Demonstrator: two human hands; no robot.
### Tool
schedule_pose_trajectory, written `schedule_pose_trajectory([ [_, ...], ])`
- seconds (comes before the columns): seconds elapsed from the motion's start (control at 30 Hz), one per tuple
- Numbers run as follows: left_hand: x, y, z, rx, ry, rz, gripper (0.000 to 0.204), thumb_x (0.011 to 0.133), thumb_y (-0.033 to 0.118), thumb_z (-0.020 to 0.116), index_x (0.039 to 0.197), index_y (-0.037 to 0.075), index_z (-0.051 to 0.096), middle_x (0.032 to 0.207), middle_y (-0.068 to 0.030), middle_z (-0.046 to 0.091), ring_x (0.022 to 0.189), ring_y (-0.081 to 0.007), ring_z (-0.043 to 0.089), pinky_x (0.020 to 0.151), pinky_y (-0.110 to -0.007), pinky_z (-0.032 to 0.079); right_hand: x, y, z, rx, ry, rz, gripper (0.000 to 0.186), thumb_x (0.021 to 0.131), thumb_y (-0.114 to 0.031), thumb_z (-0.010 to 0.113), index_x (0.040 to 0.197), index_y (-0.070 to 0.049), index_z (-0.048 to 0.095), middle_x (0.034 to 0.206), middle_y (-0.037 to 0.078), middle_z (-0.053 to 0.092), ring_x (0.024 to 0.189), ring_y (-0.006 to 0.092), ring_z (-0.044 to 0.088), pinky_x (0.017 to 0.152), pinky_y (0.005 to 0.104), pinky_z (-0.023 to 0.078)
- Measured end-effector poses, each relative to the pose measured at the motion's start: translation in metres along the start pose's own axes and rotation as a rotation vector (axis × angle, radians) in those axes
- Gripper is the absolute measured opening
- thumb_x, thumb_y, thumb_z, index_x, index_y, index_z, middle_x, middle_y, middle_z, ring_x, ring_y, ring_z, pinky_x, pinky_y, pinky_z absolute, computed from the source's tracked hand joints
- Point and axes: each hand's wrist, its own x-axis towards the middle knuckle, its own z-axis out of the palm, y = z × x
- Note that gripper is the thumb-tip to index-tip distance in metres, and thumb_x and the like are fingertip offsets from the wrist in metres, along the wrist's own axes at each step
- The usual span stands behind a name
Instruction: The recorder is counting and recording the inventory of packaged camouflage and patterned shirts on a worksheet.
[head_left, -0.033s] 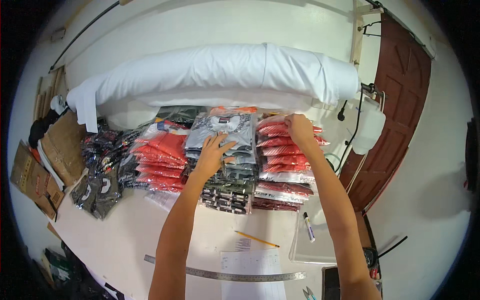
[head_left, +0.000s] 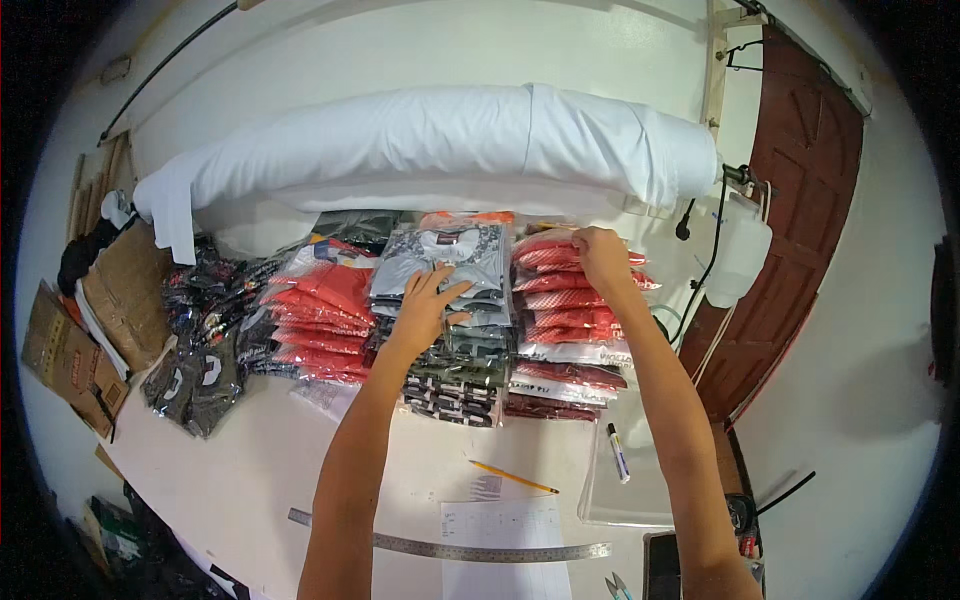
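Plastic-wrapped shirts stacked on a white table [head_left: 250,480], both hands on top.
Left hand [head_left: 428,300] lay flat, fingers spread, on the grey packet [head_left: 440,258] of the middle stack; right hand [head_left: 603,258] curled over the red stack [head_left: 570,300] beside it, below the white fabric roll [head_left: 430,140].

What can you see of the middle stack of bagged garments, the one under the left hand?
The middle stack is a pile of folded garments in clear glossy plastic bags, grey patterned on top, darker green and black-and-white below. It stands upright on the white table, between a red stack and another red stack, touching both. The left hand lies flat, fingers spread, on its top bag.
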Motion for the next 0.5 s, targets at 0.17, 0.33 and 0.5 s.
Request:
schedule_pose_trajectory([
  [0.17,0.007,0.008,0.002,-0.015,0.001,0.009,0.053,0.079,0.036,0.074,0.127,0.019,0.061,0.135,-0.0130,0.051,0.129,-0.0364,0.045,0.109,-0.056,0.030,-0.023,0.019,-0.021,0.462,0.247,0.058,0.014,0.083,-0.007,0.064,0.093,0.000,0.070,0.095,0.023,0.067,0.087,0.0394,0.065,0.077,0.0444,0.051],
  [0.33,0.006,0.005,-0.002,0.007,0.005,0.005,0.055,0.077,0.034,0.075,0.127,0.017,0.061,0.133,-0.0143,0.052,0.125,-0.0347,0.047,0.109,-0.054,0.031,-0.017,0.012,-0.018,0.308,0.114,0.049,0.023,0.084,-0.015,0.069,0.104,-0.004,0.071,0.116,0.021,0.061,0.102,0.0359,0.060,0.087,0.0441,0.048],
  [0.5,0.009,0.007,-0.006,0.032,-0.024,0.018,0.059,0.076,0.040,0.075,0.128,0.017,0.060,0.136,-0.0170,0.050,0.125,-0.0362,0.047,0.110,-0.056,0.029,-0.010,0.019,-0.010,0.440,0.018,0.143,0.030,0.085,-0.017,0.067,0.114,-0.007,0.068,0.114,0.019,0.063,0.105,0.0347,0.059,0.090,0.0440,0.048],
])
